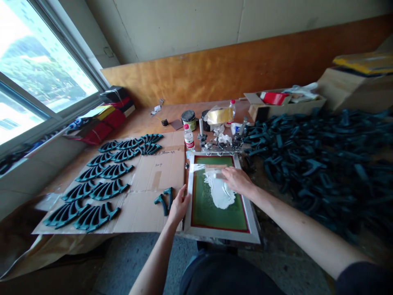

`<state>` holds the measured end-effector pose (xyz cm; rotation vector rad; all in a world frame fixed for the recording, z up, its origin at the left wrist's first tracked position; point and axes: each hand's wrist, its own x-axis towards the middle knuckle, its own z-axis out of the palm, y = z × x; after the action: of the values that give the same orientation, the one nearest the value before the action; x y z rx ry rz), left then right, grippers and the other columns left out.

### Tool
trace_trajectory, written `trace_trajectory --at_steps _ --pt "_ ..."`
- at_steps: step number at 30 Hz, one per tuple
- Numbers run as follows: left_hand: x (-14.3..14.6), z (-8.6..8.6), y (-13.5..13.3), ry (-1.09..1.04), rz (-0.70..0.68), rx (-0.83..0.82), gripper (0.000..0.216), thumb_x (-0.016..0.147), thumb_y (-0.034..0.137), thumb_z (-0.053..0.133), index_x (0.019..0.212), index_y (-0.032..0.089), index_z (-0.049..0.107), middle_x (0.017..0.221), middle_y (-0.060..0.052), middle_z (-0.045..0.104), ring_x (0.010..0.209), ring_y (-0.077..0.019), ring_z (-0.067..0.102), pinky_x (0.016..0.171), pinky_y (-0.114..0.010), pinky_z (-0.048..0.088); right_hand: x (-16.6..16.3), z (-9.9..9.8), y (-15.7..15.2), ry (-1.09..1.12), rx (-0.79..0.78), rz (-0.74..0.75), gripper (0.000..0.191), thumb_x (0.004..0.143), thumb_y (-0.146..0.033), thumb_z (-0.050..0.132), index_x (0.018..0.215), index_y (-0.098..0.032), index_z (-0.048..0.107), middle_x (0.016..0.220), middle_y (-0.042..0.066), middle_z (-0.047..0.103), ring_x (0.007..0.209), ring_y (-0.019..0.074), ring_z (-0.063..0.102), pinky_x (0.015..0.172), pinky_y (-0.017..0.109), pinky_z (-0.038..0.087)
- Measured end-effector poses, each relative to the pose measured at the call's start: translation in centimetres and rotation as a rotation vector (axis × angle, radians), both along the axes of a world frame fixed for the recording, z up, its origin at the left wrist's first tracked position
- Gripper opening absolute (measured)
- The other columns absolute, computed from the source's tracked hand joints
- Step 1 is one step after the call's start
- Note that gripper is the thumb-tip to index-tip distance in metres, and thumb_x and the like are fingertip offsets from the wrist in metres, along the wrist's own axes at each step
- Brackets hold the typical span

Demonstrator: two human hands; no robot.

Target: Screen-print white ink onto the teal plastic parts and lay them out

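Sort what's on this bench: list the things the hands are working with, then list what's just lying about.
In use:
- printing screen frame, steadied at its edge by the left hand
- white ink on the green mesh, under the right hand
- two dark plastic parts beside the left hand

Lying about:
- water bottle
- tape roll
- cardboard box
- heap of dark parts

The right hand [238,181] covers whatever tool it presses into the white ink [220,192], so the tool cannot be made out. The bottle [188,137] label is too small to read. The pile [325,164] of dark parts runs off the right edge, blurred.
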<state>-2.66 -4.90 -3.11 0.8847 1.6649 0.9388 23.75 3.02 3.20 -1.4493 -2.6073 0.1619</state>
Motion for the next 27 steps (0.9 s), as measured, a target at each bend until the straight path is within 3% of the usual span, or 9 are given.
trace_trajectory --at_steps 3,6,9,12,16,19,21,24,27 --pt "-0.3 -0.1 0.0 0.071 -0.050 0.034 0.060 0.074 0.041 0.068 0.129 0.021 0.058 0.059 0.005 0.056 0.055 -0.0138 0.053 0.056 -0.022 0.041 1.6 -0.9 -3.2 0.018 -0.004 0.200 0.024 0.080 -0.003 0.044 0.084 -0.018 0.062 0.087 0.008 0.064 0.085 0.0199 0.056 0.076 0.030 0.043" --pt "-0.3 0.0 -0.1 0.063 -0.042 0.034 0.057 0.074 0.041 0.069 0.126 0.021 0.060 0.061 0.003 0.059 0.057 -0.0144 0.054 0.057 -0.023 0.041 3.3 -0.5 -4.7 0.047 -0.071 0.393 0.024 0.077 -0.003 0.045 0.082 -0.019 0.063 0.085 0.006 0.064 0.083 0.0192 0.055 0.074 0.030 0.042" --pt "-0.2 0.2 0.0 0.029 -0.024 0.012 0.058 0.072 0.042 0.070 0.125 0.020 0.061 0.062 0.003 0.060 0.056 -0.0150 0.055 0.056 -0.023 0.042 3.2 0.1 -4.2 0.107 -0.090 0.333 0.017 0.079 -0.010 0.050 0.077 -0.021 0.063 0.078 0.004 0.063 0.080 0.0191 0.054 0.072 0.031 0.041" --pt "-0.2 0.3 0.0 0.015 -0.034 0.014 0.062 0.071 0.043 0.071 0.126 0.018 0.060 0.062 0.002 0.061 0.055 -0.0148 0.055 0.053 -0.023 0.041 2.5 -0.6 -4.5 0.186 0.046 0.245 0.023 0.083 -0.010 0.046 0.082 -0.019 0.066 0.086 0.007 0.065 0.087 0.0211 0.054 0.079 0.035 0.043" --pt "-0.3 0.1 0.0 -0.019 -0.055 0.030 0.063 0.072 0.046 0.069 0.127 0.016 0.058 0.063 0.001 0.063 0.054 -0.0136 0.054 0.050 -0.021 0.040 2.9 -1.6 -6.3 0.202 0.085 0.340 0.029 0.082 -0.006 0.045 0.092 -0.019 0.069 0.092 0.008 0.066 0.090 0.0212 0.055 0.085 0.037 0.044" --pt "-0.4 0.5 0.0 -0.055 -0.109 0.060 0.064 0.075 0.047 0.066 0.129 0.014 0.055 0.062 0.001 0.062 0.052 -0.0123 0.053 0.047 -0.020 0.037 2.9 -0.5 -5.0 0.186 0.037 0.324 0.019 0.084 -0.013 0.054 0.094 -0.020 0.068 0.091 0.005 0.066 0.090 0.0209 0.056 0.084 0.035 0.044" --pt "-0.6 1.8 0.0 -0.079 -0.136 0.057 0.070 0.076 0.048 0.066 0.134 0.014 0.050 0.060 0.003 0.061 0.047 -0.0103 0.049 0.043 -0.019 0.033 2.3 1.0 -2.6 0.204 0.042 0.223 0.026 0.084 -0.020 0.061 0.109 -0.022 0.065 0.095 0.004 0.067 0.091 0.0208 0.057 0.084 0.034 0.044" --pt "-0.9 5.1 0.1 -0.093 -0.144 0.055 0.076 0.074 0.051 0.068 0.139 0.018 0.046 0.057 0.005 0.058 0.041 -0.0082 0.044 0.040 -0.019 0.029 1.7 3.8 1.7 0.180 0.097 0.011 0.057 0.081 -0.029 0.068 0.135 -0.026 0.051 0.095 0.005 0.067 0.088 0.0214 0.059 0.079 0.032 0.045" --pt "-1.0 9.4 1.0 -0.130 -0.115 0.109 0.063 0.078 0.060 0.060 0.124 0.018 0.061 0.065 0.001 0.064 0.051 -0.0104 0.053 0.046 -0.019 0.036 3.7 5.9 4.6 0.224 0.207 -0.189 0.058 0.086 -0.043 0.061 0.139 -0.027 0.046 0.094 0.005 0.065 0.081 0.0208 0.060 0.072 0.030 0.045"
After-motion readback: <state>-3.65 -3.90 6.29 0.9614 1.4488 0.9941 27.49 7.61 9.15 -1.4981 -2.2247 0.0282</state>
